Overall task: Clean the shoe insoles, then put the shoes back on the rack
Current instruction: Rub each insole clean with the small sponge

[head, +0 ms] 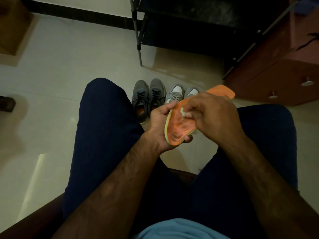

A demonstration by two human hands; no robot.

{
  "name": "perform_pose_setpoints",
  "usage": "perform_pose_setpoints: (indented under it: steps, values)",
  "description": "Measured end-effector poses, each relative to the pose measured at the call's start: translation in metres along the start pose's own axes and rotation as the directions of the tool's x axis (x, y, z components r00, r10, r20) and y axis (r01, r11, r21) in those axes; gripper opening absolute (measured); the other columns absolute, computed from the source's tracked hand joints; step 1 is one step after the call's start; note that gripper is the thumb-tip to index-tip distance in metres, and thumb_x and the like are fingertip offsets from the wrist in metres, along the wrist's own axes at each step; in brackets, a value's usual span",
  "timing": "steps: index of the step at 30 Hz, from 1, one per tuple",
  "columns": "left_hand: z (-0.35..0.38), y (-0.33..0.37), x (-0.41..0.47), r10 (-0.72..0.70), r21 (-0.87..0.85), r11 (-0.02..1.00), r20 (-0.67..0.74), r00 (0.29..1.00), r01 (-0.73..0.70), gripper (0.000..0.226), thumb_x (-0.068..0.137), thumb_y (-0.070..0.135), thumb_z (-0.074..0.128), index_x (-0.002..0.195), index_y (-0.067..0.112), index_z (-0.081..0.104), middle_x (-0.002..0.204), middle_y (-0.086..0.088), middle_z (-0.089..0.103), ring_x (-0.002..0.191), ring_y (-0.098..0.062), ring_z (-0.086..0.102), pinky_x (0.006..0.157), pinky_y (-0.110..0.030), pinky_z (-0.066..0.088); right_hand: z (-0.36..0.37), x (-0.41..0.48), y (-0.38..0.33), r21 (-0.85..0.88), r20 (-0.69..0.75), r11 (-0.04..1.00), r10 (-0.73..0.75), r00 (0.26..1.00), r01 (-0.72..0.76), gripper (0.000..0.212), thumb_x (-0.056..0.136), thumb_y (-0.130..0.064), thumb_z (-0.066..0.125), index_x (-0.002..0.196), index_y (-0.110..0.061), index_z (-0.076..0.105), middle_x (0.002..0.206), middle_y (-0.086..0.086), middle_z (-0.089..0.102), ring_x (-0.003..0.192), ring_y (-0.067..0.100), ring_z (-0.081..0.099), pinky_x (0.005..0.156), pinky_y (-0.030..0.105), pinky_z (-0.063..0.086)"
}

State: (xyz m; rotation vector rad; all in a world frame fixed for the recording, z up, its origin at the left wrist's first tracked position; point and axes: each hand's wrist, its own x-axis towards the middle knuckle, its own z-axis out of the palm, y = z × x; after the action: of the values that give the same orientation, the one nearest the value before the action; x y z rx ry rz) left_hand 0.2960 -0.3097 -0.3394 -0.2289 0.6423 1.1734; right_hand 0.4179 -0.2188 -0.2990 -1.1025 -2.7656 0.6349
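An orange insole (177, 128) with a pale green edge is held above my lap, heel end toward me. My left hand (159, 125) grips it from below, thumb on its left edge. My right hand (212, 116) pinches a small white wad (183, 114) against the insole's top face. On the floor past my knees stand a pair of grey shoes (147, 99) with dark laces and a pair of grey-and-white shoes (181, 94), partly hidden by the insole. The black shoe rack (189, 31) stands beyond them.
A brown cabinet with round knobs (276, 80) stands to the right of the rack. A cardboard box (12, 31) sits at the far left. My legs in dark trousers fill the middle, on a dark seat (34, 219). Pale tiled floor (60, 75) lies around.
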Motion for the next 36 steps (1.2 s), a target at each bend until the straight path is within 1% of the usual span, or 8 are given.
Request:
perform_pose_setpoints:
  steps: [5,8,11,15,22,27,32,36]
  values:
    - [-0.003,0.001,0.0,0.002,-0.007,1.0,0.004,1.0,-0.002,0.046,0.1,0.05,0.038,0.111,0.014,0.065,0.096,-0.006,0.064,0.079,-0.025,0.061,0.049,-0.027,0.047,0.011,0.005,-0.009,0.114,-0.026,0.993,0.024,0.999,-0.021,0.003,0.09,-0.029,0.075,0.092,-0.031,0.075,0.098,-0.008,0.068,0.089,0.019,0.063,0.086,0.047,0.048]
    - [-0.003,0.004,-0.002,0.004,0.055,0.998,-0.024,1.0,-0.003,0.049,0.1,0.048,0.036,0.111,0.012,0.067,0.094,-0.009,0.068,0.078,-0.025,0.062,0.049,-0.026,0.046,0.005,-0.005,0.003,0.051,0.055,0.998,0.045,0.997,-0.048,0.005,0.09,-0.03,0.076,0.091,-0.035,0.074,0.107,-0.011,0.07,0.101,0.015,0.063,0.094,0.046,0.043]
    - [0.001,-0.003,0.002,-0.035,0.081,0.996,-0.025,0.999,0.037,0.041,0.1,0.047,0.039,0.105,0.016,0.066,0.092,-0.002,0.061,0.075,-0.023,0.062,0.049,-0.026,0.047,0.01,-0.005,0.0,-0.014,-0.035,1.0,0.022,0.999,-0.023,0.007,0.089,-0.025,0.076,0.093,-0.03,0.075,0.098,-0.006,0.068,0.092,0.019,0.063,0.087,0.043,0.044]
    - [-0.004,0.0,0.002,-0.036,0.059,0.998,0.013,0.999,0.035,0.041,0.101,0.049,0.039,0.113,0.018,0.062,0.1,-0.003,0.06,0.082,-0.025,0.058,0.049,-0.026,0.047,0.022,-0.002,-0.004,0.181,-0.12,0.983,0.04,0.992,-0.018,0.006,0.089,-0.021,0.074,0.091,-0.026,0.072,0.094,-0.005,0.065,0.086,0.02,0.062,0.08,0.047,0.05]
    - [-0.001,0.012,-0.005,-0.023,0.167,0.986,0.042,0.999,0.015,0.058,0.1,0.058,0.04,0.123,0.011,0.065,0.108,-0.01,0.068,0.083,-0.026,0.062,0.045,-0.029,0.048,0.012,0.004,0.019,0.143,0.005,0.99,0.004,1.0,-0.005,0.009,0.086,-0.033,0.075,0.091,-0.033,0.068,0.13,-0.014,0.059,0.136,0.016,0.042,0.107,0.042,0.032]
    - [-0.003,0.025,-0.008,0.058,0.107,0.993,-0.039,0.998,-0.054,0.096,0.09,0.079,0.039,0.152,0.007,0.044,0.113,-0.015,0.065,0.081,-0.031,0.065,0.047,-0.028,0.047,0.025,0.015,0.012,0.285,-0.029,0.953,0.112,0.993,-0.1,0.01,0.086,-0.033,0.076,0.088,-0.033,0.067,0.102,-0.016,0.06,0.106,0.008,0.051,0.105,0.045,0.034]
    - [-0.01,0.03,-0.004,0.213,0.095,0.976,-0.258,0.942,-0.194,0.087,0.097,0.075,0.025,0.135,0.008,0.064,0.123,-0.02,0.07,0.086,-0.039,0.069,0.059,-0.034,0.055,0.031,0.023,0.007,0.48,-0.122,0.853,0.297,0.947,-0.206,0.008,0.088,-0.036,0.075,0.088,-0.037,0.067,0.101,-0.017,0.063,0.098,0.007,0.062,0.092,0.046,0.054]
    - [-0.011,0.03,-0.001,0.379,0.246,0.916,-0.264,0.887,-0.318,0.084,0.098,0.071,0.027,0.131,0.004,0.067,0.121,-0.022,0.066,0.102,-0.035,0.06,0.09,-0.046,0.048,0.027,0.029,0.004,0.69,-0.023,0.662,0.425,0.905,-0.293,0.007,0.09,-0.032,0.079,0.087,-0.028,0.073,0.09,-0.006,0.074,0.087,0.016,0.071,0.08,0.044,0.062]
